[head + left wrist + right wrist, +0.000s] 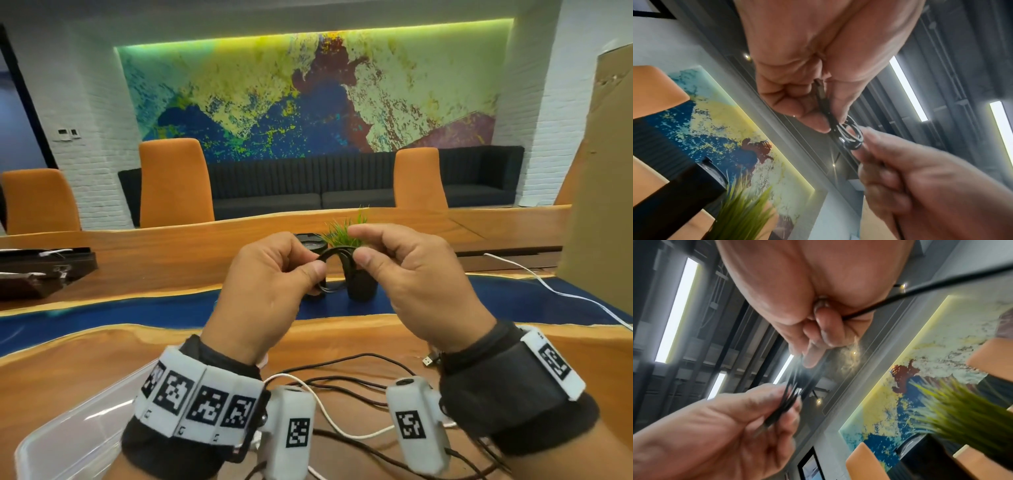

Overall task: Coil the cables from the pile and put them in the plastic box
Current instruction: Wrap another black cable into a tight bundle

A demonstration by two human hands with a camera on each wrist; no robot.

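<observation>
Cables (346, 387) lie loose on the wooden table (61, 363) nearest the viewer, black and brown strands crossed by a white one, partly hidden under the wrists. Beside them at lower left sits the clear plastic box (68, 428), cut off by the frame edge. Both wrists wear bands with black-and-white square code markers; no readable words show on them. Raised above the pile, the left hand (270, 291) pinches a small black cable coil (337, 253) between thumb and curled fingers, and the right hand (421, 284) pinches the same coil's top loop, the two hands close together. In the left wrist view the loops (852, 134) show between the fingertips, with a connector end tucked into the left palm. The right wrist view is blurred. Beyond stand a potted grass plant (346, 233), orange chairs (174, 181), a dark sofa (342, 181) and a colourful mural (308, 92).
</observation>
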